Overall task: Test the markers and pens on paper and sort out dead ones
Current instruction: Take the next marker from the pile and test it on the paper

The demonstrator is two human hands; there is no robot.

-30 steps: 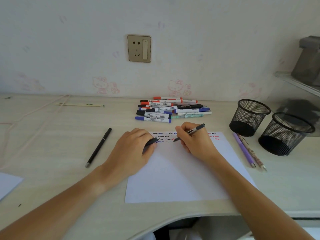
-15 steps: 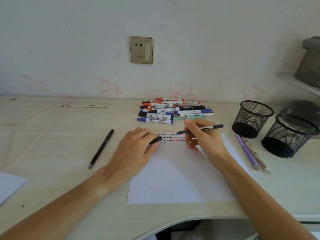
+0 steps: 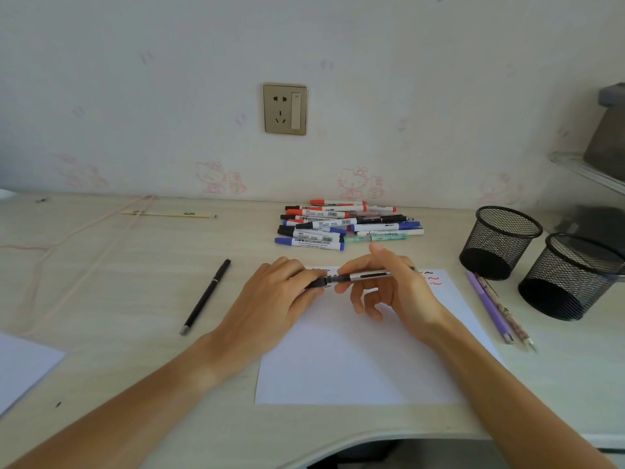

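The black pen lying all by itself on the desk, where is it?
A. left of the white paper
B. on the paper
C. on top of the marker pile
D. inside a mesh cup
A: the black pen lies alone on the bare desk, to the left of the white paper and of the left hand, away from the marker pile and both mesh cups.

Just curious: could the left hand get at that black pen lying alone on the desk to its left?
Probably yes. The black pen lies on open desk beside the left hand with nothing between them, but that hand grips a cap and would need to drop it first.
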